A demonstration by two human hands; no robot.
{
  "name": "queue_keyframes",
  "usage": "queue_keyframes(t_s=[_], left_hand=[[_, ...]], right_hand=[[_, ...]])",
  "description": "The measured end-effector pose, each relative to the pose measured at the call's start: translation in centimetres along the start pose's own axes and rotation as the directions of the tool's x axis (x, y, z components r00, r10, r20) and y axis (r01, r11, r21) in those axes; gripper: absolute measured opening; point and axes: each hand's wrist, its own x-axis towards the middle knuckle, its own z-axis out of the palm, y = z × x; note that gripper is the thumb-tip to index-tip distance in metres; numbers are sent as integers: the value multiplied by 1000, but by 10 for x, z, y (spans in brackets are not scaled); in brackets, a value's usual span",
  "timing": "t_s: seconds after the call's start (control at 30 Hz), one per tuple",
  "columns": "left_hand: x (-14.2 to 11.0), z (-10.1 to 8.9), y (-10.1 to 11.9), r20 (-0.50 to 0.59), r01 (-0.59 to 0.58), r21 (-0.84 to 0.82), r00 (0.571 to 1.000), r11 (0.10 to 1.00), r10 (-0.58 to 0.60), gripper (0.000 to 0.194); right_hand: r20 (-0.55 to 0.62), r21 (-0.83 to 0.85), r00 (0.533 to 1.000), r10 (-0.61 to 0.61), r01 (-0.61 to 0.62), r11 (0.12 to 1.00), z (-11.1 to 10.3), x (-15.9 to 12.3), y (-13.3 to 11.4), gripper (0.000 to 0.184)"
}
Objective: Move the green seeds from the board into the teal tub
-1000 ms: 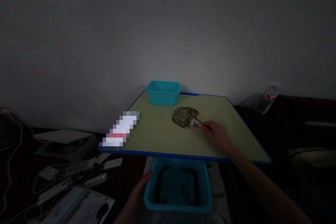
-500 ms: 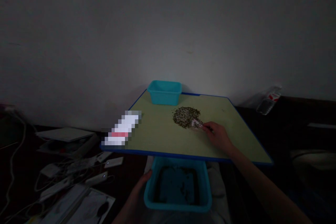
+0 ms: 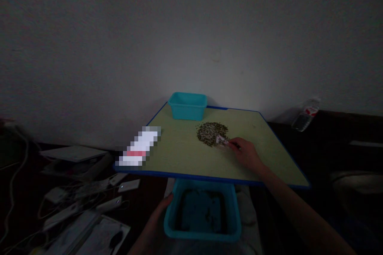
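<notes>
My right hand [image 3: 245, 153] pinches a small, flat white-and-pink piece [image 3: 222, 140], perhaps a card or plastic scrap; its exact kind is unclear. The tip of that piece touches the right front side of a heap of small dark and pale grains [image 3: 211, 132], which look like seeds, on the table. Below the table's front edge, my left hand [image 3: 163, 205] grips the left rim of a turquoise plastic basin [image 3: 202, 236]. Dark bits lie along the inside of this basin. Only the thumb side of the left hand shows; its other fingers are hidden.
A second turquoise basin [image 3: 188, 111] stands at the back of the blue-edged table [image 3: 185, 159]. A glowing, blurred-out phone-like screen [image 3: 139, 147] lies at its left. Cables and power strips [image 3: 61, 215] clutter the lower left. A plastic bottle [image 3: 305, 115] leans against the wall.
My right hand has shifted slightly left, with the flat piece moving a little toward the heap. The left hand and the basin stay in place.
</notes>
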Motion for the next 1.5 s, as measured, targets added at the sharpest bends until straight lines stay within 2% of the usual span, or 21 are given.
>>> queue_keyframes(t_s=[0.2,0.43,0.87,1.2,1.33,1.5], left_hand=[[4,-8,1,54,-18,-10,998,1000,18,40],[0,-7,1,36,28,-13,999,1000,-27,38],[-2,-6,2,43,9,19,999,1000,-10,35],[1,-9,-1,14,-7,16,1000,1000,7,45],[0,-7,0,-6,-23,27,1000,999,23,43],[-1,-2,2,20,0,3,1000,1000,0,40]], right_hand=[[3,-5,1000,-10,10,1000,3,5,-2,20],[-5,4,1000,-14,14,1000,6,5,-3,18],[3,40,1000,-13,13,999,4,2,-2,18],[16,36,1000,-16,15,999,5,6,-6,18],[17,52,999,-29,28,998,5,3,-6,17],[22,63,999,-45,43,997,5,1,-6,17]])
